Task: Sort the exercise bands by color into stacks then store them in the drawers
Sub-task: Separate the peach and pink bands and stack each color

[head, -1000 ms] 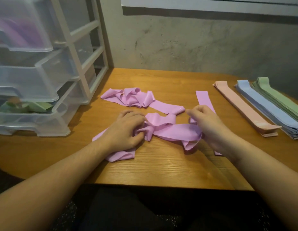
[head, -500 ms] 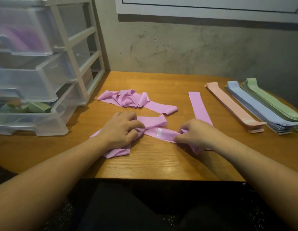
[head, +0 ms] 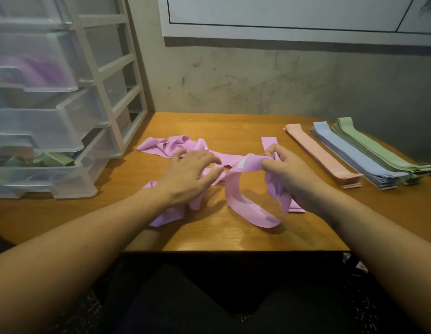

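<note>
While left hand (head: pixel 190 174) now presses flat on pink pile (head: pixel 171 145), right hand (head: pixel 289 172) has lifted one pink band (head: pixel 245 203) up, pinched. Band coming loose; flatten next.

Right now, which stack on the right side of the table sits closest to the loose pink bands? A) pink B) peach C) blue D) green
B: the peach stack lies nearest the pink bands, with the blue stack beyond it and the green stack farthest right.
</note>
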The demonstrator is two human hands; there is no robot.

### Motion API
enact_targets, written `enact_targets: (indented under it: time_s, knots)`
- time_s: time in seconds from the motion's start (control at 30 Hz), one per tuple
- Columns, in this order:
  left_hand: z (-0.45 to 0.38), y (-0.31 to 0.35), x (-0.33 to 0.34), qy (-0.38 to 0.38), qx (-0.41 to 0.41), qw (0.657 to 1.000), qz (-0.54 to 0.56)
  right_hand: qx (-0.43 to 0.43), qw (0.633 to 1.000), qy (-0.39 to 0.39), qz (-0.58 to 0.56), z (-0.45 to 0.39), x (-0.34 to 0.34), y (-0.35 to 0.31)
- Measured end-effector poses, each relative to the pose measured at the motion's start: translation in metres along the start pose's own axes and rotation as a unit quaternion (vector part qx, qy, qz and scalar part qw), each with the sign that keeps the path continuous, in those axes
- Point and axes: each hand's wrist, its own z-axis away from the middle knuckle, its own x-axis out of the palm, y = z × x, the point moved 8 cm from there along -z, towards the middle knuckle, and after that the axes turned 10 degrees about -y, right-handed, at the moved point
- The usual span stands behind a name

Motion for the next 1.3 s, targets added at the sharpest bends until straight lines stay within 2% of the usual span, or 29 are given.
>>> enact_targets:
  time_s: [0.1,0.2,0.33,0.53,0.7,0.97,1.1,1.2,1.3]
  knots:
    - [0.002,0.027,-0.001,0.03,0.015,0.997,0.068,-0.011,0.998,0.016,-0.054,0.008,-0.003,-0.007]
    - [0.008,0.044,0.002,0.091,0.027,0.988,0.121,-0.028,0.993,0.026,-0.111,0.018,-0.007,-0.014]
    - [0.012,0.054,-0.001,0.122,0.011,0.944,0.306,-0.036,0.986,0.032,-0.159,0.035,-0.014,-0.021]
    - [0.018,0.073,-0.014,0.1,-0.046,0.882,0.458,-0.036,0.988,0.008,-0.153,0.051,-0.021,-0.022]
    - [0.011,0.079,-0.027,0.105,-0.075,0.83,0.542,-0.022,0.998,-0.03,-0.05,0.057,-0.015,-0.014]
    - [-0.003,0.096,-0.025,0.122,-0.074,0.791,0.595,-0.016,0.996,-0.069,-0.048,0.058,-0.013,-0.005]
    - [-0.007,0.104,-0.018,0.103,-0.065,0.803,0.583,-0.014,0.999,-0.025,-0.031,0.059,-0.026,-0.004]
    - [-0.01,0.111,-0.018,0.098,-0.048,0.83,0.548,-0.01,0.996,-0.021,-0.091,0.058,-0.029,-0.004]
    - [-0.013,0.118,-0.017,0.083,-0.026,0.845,0.528,-0.024,0.991,0.035,-0.128,0.056,-0.04,-0.006]
